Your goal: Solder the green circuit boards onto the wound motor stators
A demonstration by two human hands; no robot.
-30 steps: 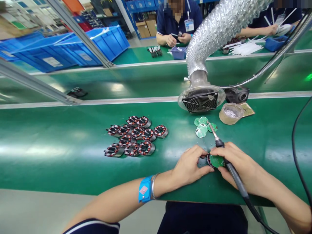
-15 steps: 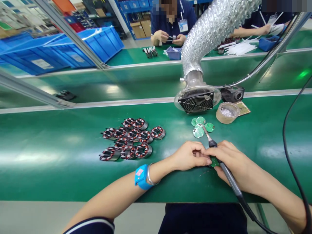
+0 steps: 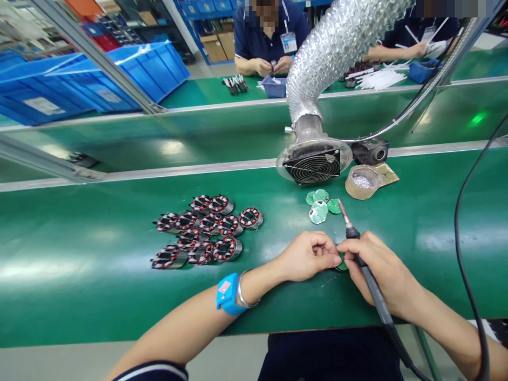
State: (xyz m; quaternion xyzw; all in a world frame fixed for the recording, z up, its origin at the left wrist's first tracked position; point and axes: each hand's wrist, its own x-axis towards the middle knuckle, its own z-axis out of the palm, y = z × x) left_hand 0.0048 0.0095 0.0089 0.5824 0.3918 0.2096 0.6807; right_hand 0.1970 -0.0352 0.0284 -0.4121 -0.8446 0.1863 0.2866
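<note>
A small green circuit board [image 3: 343,264] is pinched between the fingertips of both hands, almost wholly hidden by them; only a sliver of green is seen just under the fingers. The left hand [image 3: 307,257] is curled, fingers together and clamped on the board's left edge. The right hand [image 3: 377,270] is closed on the board's right edge, and a soldering iron [image 3: 363,267] is held in the same hand, its tip pointing up and away from the fingers. Loose green boards [image 3: 319,205] are seen just beyond the iron's tip. A cluster of wound stators [image 3: 204,230] lies well left of the left fingers. A fume fan [image 3: 313,165] stands farther beyond the fingers on the green bench [image 3: 99,254].
</note>
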